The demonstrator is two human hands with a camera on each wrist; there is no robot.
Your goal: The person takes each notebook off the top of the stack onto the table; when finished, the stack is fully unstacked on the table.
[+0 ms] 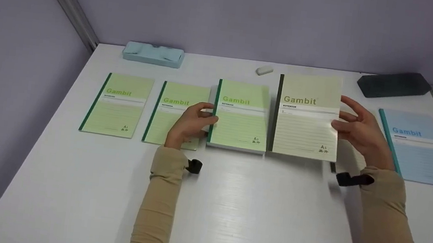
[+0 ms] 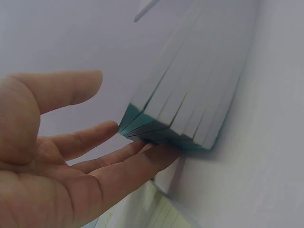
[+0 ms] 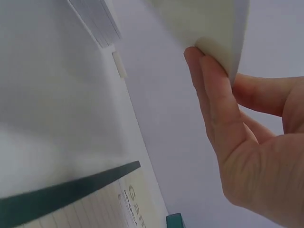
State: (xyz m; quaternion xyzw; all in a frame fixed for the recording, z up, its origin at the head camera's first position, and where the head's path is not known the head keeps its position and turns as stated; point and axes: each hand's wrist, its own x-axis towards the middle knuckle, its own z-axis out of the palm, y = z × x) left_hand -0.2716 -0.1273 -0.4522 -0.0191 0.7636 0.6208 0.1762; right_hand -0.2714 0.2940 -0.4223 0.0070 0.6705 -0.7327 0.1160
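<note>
On the white table (image 1: 231,204), the right hand (image 1: 358,127) pinches the right edge of the lifted beige paper notebook (image 1: 306,119); left of it, the left hand's (image 1: 192,122) straight fingers (image 2: 137,164) touch the stack of green notebooks (image 1: 241,116)

Head view bright, even, lit from above; soft glare patch on tabletop (image 1: 231,204) near centre. Faint soft shadows under sleeves. Slight motion blur on right hand (image 1: 358,131). Straight lines bowed at the corners. Wrist views dimmer, washed out, close-range focus soft; left hand (image 2: 57,161) fairly sharp, paper edges hazy.
</note>
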